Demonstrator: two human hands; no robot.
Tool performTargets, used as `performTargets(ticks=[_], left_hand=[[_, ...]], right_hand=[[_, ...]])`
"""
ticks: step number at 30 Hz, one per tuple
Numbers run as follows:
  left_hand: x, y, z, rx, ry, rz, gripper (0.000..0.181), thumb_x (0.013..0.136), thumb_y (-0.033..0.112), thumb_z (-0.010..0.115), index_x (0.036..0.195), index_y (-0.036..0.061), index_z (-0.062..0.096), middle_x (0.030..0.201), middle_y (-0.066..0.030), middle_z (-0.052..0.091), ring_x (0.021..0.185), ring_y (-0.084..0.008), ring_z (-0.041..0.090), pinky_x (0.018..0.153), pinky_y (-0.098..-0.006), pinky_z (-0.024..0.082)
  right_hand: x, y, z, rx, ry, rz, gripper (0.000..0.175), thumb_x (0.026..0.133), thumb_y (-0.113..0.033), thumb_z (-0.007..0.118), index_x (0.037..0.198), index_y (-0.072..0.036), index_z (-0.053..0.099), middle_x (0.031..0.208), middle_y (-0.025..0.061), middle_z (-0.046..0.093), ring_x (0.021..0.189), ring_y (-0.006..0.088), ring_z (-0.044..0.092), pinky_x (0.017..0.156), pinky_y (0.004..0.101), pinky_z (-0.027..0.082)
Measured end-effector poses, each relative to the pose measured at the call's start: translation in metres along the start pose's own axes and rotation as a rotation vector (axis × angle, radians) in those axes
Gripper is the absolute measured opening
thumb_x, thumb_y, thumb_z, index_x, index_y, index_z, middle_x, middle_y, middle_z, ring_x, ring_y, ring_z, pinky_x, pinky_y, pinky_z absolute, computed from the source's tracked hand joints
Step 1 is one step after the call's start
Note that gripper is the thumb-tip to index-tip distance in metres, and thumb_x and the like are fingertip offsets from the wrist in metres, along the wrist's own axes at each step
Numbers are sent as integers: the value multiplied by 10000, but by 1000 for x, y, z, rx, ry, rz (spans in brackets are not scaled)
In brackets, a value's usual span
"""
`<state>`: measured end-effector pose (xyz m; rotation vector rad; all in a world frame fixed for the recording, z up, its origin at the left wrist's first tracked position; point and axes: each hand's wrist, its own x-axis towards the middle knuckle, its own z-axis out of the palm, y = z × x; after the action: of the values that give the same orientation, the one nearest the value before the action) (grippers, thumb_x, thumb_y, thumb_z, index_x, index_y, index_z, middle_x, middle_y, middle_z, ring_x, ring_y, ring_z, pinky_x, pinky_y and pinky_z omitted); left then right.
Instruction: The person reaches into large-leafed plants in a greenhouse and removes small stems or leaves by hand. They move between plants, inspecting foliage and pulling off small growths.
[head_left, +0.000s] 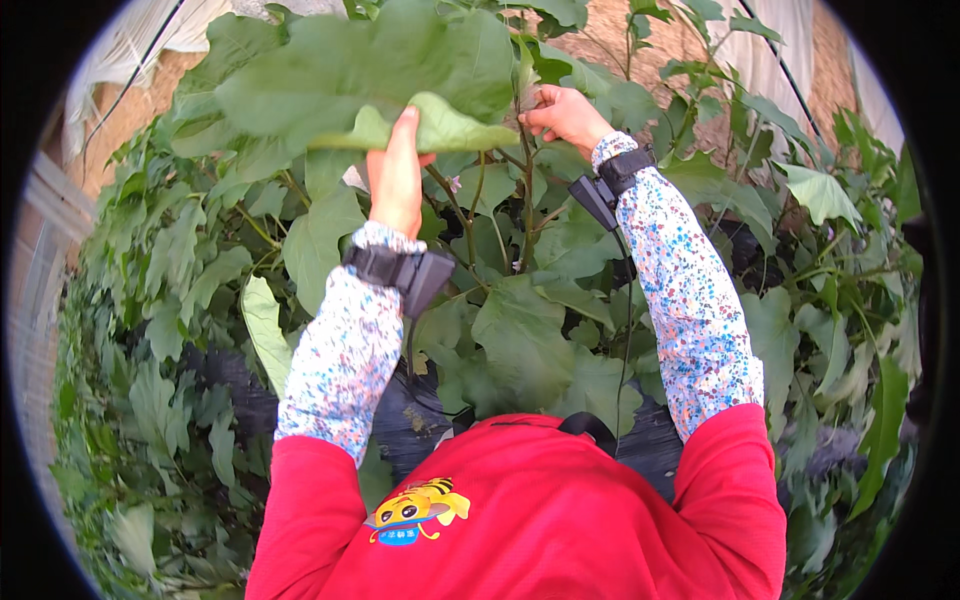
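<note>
My left hand (397, 172) holds the edge of a broad eggplant leaf (375, 67), its thumb pressed on the folded pale underside (457, 129). That leaf is blurred and hides part of the plant behind it. To the right, my right hand (566, 116) has its fingers curled against the upper part of an upright eggplant stem (528, 187). A thin, pale, translucent thing shows by those fingertips; what it is, and whether the fingers grip it or the stem, is unclear. Between my hands a small purple flower (454, 183) hangs among the stems.
Dense eggplant foliage (172, 255) spreads on both sides. Black plastic mulch (240, 390) covers the ground beneath. Whitish plastic sheeting (776, 75) and dark lines (787, 71) lie beyond. Each wrist carries a strapped black device (420, 277), with a cable (626, 337) running down to my body.
</note>
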<state>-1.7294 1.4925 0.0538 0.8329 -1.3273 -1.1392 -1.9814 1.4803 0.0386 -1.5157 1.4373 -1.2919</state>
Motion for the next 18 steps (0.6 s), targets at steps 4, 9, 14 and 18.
performTargets(ticks=[4, 9, 14, 18], left_hand=[[-40, -39, -42, -146, 254, -137, 452, 950, 406, 511, 1239, 60, 548, 1151, -69, 627, 1024, -171, 592, 844, -335, 471], [-69, -70, -63, -191, 231, -423, 431, 973, 465, 429, 1212, 122, 535, 1088, -90, 671, 940, -154, 587, 838, -306, 410], [-61, -51, -58, -41, 72, -358, 609, 953, 569, 409, 1234, 44, 537, 1101, -117, 660, 992, -175, 585, 906, -321, 405], [-76, -69, -50, 109, -325, -242, 523, 959, 475, 476, 1167, 10, 596, 1045, -101, 673, 949, -168, 615, 891, -295, 440]], right_hand=[[5, 3, 4, 53, -136, -57, 271, 813, -106, 675, 1032, 29, 592, 786, 25, 624, 655, 78, 577, 554, 211, 464], [9, 5, 7, 86, -237, -137, 232, 821, -94, 649, 1030, 1, 617, 802, 18, 644, 640, 71, 562, 571, 227, 475], [15, 4, 5, -132, -222, -171, 161, 824, -74, 641, 957, 14, 651, 759, 46, 670, 578, 80, 566, 532, 250, 479], [21, 8, -1, -85, -225, -109, 167, 859, -73, 626, 948, 67, 621, 885, 107, 697, 693, 130, 648, 669, 251, 556]])
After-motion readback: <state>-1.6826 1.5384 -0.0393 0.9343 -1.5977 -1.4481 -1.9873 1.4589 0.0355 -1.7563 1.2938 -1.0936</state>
